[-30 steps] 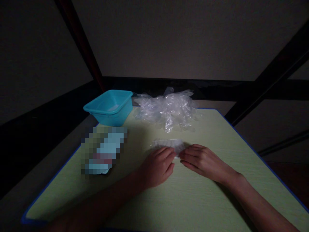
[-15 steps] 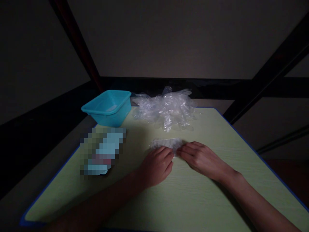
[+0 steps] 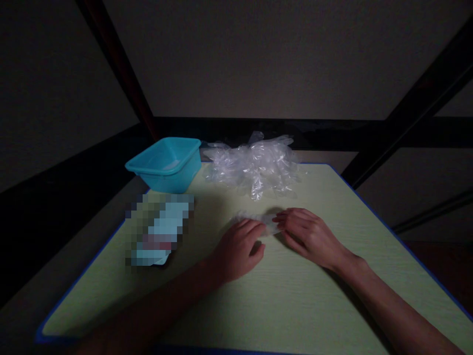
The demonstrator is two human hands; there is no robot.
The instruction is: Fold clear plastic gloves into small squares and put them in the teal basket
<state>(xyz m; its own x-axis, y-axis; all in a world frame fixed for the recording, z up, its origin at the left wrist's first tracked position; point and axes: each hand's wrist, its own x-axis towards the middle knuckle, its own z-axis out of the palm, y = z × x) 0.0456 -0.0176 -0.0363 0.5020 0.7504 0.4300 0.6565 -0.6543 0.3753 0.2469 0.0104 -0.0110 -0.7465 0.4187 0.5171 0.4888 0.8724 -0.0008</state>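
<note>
- The left hand (image 3: 236,251) is reaching in from the lower left, palm down, its fingers lying over the near side of the clear plastic piece (image 3: 271,227) and its thumb standing apart from them, so the hand is resting open rather than clamping.
- The right hand (image 3: 309,236) is coming in from the lower right with its wrist raised and its fingers bending toward the right end of the plastic (whether they are pinching it, I cannot tell).
- Compared with the earlier frames, the right hand is sitting slightly farther forward with its fingers more spread, and the left thumb is opening wider from its fingers.
- The plastic piece is showing less of itself than before, looking like a narrower strip.
- It is lying on the pale green table (image 3: 295,305), between and partly under the two hands; it is looking thin, see-through and whitish, with small ripples along its far edge (the fingers are hiding the rest).
- Beyond it, a shiny heap of clear plastic gloves (image 3: 258,162) is spreading near the far edge.
- A blue basin (image 3: 166,181) is standing left of the heap, holding something small and pale.
- A pixelated light-blue item (image 3: 168,229) is lying in front of the basin.
</note>
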